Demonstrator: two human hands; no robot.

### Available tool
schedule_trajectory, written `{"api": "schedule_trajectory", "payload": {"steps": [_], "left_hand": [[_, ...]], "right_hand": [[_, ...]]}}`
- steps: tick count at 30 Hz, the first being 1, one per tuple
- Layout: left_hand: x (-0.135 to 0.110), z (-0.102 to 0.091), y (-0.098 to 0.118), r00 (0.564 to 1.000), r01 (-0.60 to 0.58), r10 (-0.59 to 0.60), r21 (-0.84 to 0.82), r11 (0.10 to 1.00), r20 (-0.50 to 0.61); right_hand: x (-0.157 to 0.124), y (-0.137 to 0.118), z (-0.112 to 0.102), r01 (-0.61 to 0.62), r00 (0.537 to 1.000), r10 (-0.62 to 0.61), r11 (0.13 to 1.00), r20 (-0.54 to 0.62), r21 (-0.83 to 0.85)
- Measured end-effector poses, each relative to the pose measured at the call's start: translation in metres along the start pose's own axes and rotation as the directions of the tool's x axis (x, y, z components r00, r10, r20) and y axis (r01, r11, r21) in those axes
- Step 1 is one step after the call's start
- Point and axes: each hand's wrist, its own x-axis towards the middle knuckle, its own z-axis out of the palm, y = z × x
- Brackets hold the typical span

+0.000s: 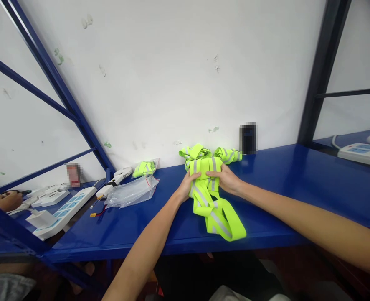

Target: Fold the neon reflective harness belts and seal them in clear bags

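A neon-yellow reflective vest made of straps with silver stripes is held in a flat bundle above the blue shelf. My left hand grips its left side, thumb on top. On the right side my right hand pinches it the same way, fingers hidden behind. A loose strap hangs in a loop toward the shelf's front edge. Behind the bundle, more yellow strapping lies heaped against the wall; I cannot tell whether it joins the held part.
On the left lie a clear plastic bag, a bagged yellow bundle, a white handheld fan and a wired connector. A power strip sits beyond the frame post, near another person's hand. A dark box stands by the wall.
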Motion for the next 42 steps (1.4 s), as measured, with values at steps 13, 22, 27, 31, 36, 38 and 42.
{"api": "schedule_trajectory", "payload": {"steps": [13, 22, 27, 31, 36, 38, 42], "left_hand": [[-0.004, 0.008, 0.007, 0.984, 0.172, -0.162, -0.167, 0.971, 0.073], [0.001, 0.002, 0.002, 0.986, 0.164, -0.166, -0.076, 0.983, -0.011], [-0.003, 0.006, 0.009, 1.000, -0.011, 0.012, -0.030, 0.999, 0.028], [-0.007, 0.004, 0.014, 0.997, -0.036, 0.036, -0.008, 0.999, 0.070], [-0.006, 0.001, 0.010, 0.991, -0.065, 0.065, 0.000, 0.998, 0.119], [-0.003, 0.002, 0.005, 0.991, -0.098, 0.097, 0.008, 0.995, 0.092], [0.004, 0.002, -0.003, 0.982, -0.185, 0.188, 0.109, 0.977, -0.012]], "right_hand": [[0.005, -0.004, -0.010, 0.512, 0.839, -0.519, 0.650, 0.165, -0.561], [-0.001, -0.018, -0.026, 0.416, 0.901, -0.216, 0.677, 0.376, -0.607], [0.005, -0.013, -0.022, 0.245, 0.970, -0.228, 0.886, 0.089, -0.393], [0.004, -0.011, -0.016, 0.019, 0.999, -0.011, 0.980, 0.041, -0.197], [-0.005, -0.012, -0.013, -0.113, 0.982, 0.122, 0.991, 0.145, -0.072], [-0.006, -0.013, -0.013, -0.057, 0.984, 0.074, 0.992, 0.163, -0.111], [-0.007, -0.012, -0.011, 0.106, 0.986, -0.055, 0.937, 0.160, -0.332]]}}
